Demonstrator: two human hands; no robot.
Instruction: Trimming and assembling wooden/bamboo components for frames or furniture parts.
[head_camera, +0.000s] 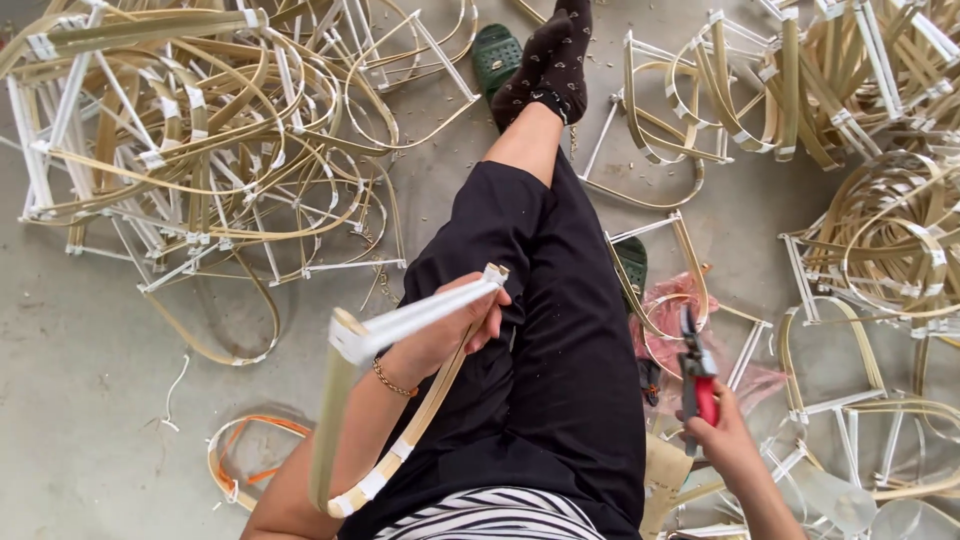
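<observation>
Bamboo frame (345, 420), a bent strip closed by a white bar, is held up over the person's lap, the left hand (450, 330) gripping it at the bar's far end. Right of the frame, the right hand (722, 432) is clenched around red-handled pruning shears (697, 372), blades pointing away. Trimming seems in hand; bringing the shears to the frame would come next.
</observation>
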